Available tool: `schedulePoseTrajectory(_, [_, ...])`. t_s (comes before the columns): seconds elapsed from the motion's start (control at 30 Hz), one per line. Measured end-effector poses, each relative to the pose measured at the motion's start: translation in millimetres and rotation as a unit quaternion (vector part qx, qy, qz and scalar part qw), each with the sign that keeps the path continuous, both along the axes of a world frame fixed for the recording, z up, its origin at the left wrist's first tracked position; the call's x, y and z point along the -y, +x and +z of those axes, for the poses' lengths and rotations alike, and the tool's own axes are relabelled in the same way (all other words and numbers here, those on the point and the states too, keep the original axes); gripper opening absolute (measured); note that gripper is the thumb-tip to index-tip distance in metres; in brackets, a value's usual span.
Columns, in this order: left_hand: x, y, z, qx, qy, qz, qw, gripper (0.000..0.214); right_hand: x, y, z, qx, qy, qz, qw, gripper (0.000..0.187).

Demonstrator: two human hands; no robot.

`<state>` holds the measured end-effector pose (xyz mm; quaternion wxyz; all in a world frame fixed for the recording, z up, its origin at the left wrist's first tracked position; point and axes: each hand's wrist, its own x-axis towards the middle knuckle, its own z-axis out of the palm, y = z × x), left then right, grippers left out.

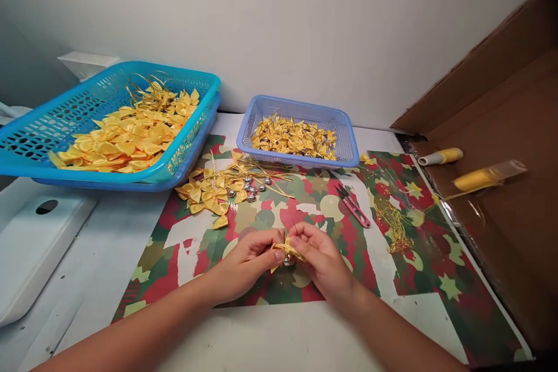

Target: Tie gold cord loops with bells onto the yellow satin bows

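Observation:
My left hand (246,264) and my right hand (320,258) meet over a red and green patterned sheet (392,279), both pinched on one small yellow ribbon bow (285,250) with a silver bell under it. Just beyond lies a loose pile of yellow bows (207,195), small silver bells (253,186) and gold threads. Red thread snips (353,206) lie to the right of my hands.
A large blue basket (52,128) of yellow bows stands at the back left, a smaller blue basket (344,133) of bows behind the pile. Gold thread (392,224) lies right. A cardboard box (501,128) holds two yellow spools (442,156) at right.

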<state>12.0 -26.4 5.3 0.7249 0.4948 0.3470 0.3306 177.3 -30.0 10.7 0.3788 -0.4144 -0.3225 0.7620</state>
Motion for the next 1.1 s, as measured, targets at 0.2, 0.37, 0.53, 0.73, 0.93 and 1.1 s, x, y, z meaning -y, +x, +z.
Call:
schedulePoseTrajectory(0.2, [0.9,1.3,-5.7,0.021,-0.036,0.084,0.996,0.03,5.5,-1.3,-3.1,0.026,0.038,-0.047,0.998,0.027])
schedulePoseTrajectory(0.37, [0.4,10.6,-3.9,0.083,-0.139,0.11,0.981,0.026,10.7,-9.0,-4.2,-0.019,0.008,-0.086,0.996,0.029])
schedulePoseTrajectory(0.53, [0.0,16.4,-3.2,0.143,-0.226,0.098,0.959,0.026,10.3,-7.4,-6.1,-0.028,-0.008,-0.082,0.996,0.032])
schedulePoseTrajectory(0.73, [-1.1,19.3,-4.4,0.148,-0.217,0.1,0.96,0.028,15.2,-0.3,-6.8,0.121,0.125,-0.117,0.978,0.023])
schedulePoseTrajectory(0.93, [-1.3,20.1,-6.4,0.132,-0.167,0.11,0.971,0.028,17.2,-1.2,-5.3,0.166,0.215,-0.117,0.955,0.016])
schedulePoseTrajectory(1.1, [-1.1,16.9,-6.5,0.13,-0.144,0.111,0.975,0.031,9.4,-0.8,-7.9,0.147,0.194,-0.1,0.965,0.023])
